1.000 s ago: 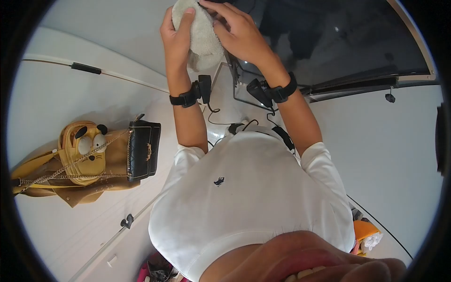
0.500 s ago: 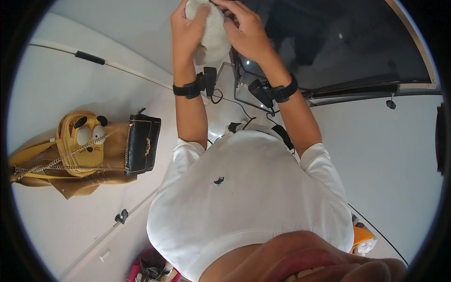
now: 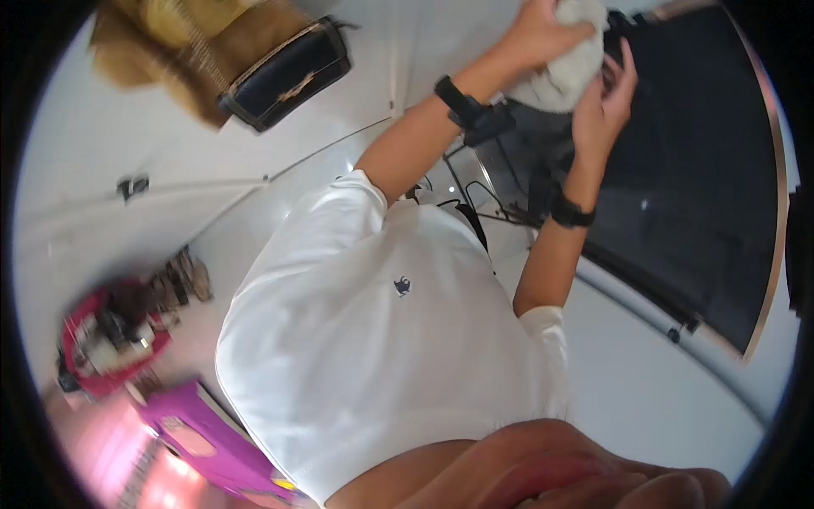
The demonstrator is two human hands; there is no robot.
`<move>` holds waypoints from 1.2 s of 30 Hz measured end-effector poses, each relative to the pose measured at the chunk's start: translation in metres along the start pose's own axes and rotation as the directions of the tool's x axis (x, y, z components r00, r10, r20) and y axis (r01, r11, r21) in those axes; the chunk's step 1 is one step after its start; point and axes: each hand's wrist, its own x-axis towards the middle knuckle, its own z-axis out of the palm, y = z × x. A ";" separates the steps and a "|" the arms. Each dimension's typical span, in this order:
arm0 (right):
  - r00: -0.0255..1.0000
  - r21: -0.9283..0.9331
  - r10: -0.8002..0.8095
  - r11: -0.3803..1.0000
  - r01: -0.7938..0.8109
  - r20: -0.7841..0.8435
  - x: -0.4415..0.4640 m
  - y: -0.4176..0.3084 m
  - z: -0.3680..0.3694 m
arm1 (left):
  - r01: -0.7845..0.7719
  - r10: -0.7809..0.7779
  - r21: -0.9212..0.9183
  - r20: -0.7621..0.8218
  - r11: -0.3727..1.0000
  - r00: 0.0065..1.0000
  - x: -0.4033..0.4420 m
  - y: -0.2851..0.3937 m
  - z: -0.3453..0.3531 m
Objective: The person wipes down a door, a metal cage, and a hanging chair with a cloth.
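Observation:
At the top right, my left hand (image 3: 543, 36) grips a fluffy off-white cloth item (image 3: 566, 78), its thumb lying across the front. My right hand (image 3: 606, 106) is raised at the item's right side, with the fingers spread and partly curled, seemingly apart from most of it. Behind both hands stands a large dark glossy panel (image 3: 687, 170) with a light-coloured edge. Each wrist wears a black strap with a small black device. The top of the cloth item is cut off by the frame edge.
A black quilted bag (image 3: 292, 76) and a brown-yellow bag (image 3: 136, 47) hang at the upper left. Lower left are a pink basket (image 3: 72, 335) of mixed items and a purple box (image 3: 199, 437). A dark metal frame (image 3: 462, 174) stands below the panel.
The view has turned, so the bags now show higher up. Both hands and the cloth item have shifted right, in front of the dark panel. My right hand has opened away from the item.

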 end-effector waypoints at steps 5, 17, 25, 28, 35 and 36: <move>0.980 0.104 0.077 0.990 -0.097 0.184 -0.042 0.002 0.035 | -0.027 0.071 0.217 -0.200 0.976 0.977 -0.049 0.004 -0.052; 0.707 0.295 0.243 0.784 -0.546 0.664 -0.157 -0.007 0.085 | 0.292 -0.199 0.235 -0.352 0.927 0.915 -0.192 0.042 -0.127; 0.468 0.111 0.144 0.873 -0.476 0.872 -0.212 -0.026 0.127 | 0.369 -0.200 0.275 -0.491 0.888 0.848 -0.256 0.073 -0.186; 0.430 0.107 0.112 0.885 -0.453 0.896 -0.216 -0.049 0.146 | 0.458 -0.226 0.284 -0.585 0.842 0.779 -0.273 0.082 -0.215; 0.496 0.285 0.280 0.552 -0.784 0.822 -0.264 -0.121 0.246 | 0.589 -0.546 0.305 -0.219 0.749 0.808 -0.349 0.145 -0.337; 0.434 0.310 0.342 0.362 -0.879 0.833 -0.275 -0.137 0.264 | 0.498 -0.414 0.285 -0.305 0.819 0.857 -0.361 0.149 -0.355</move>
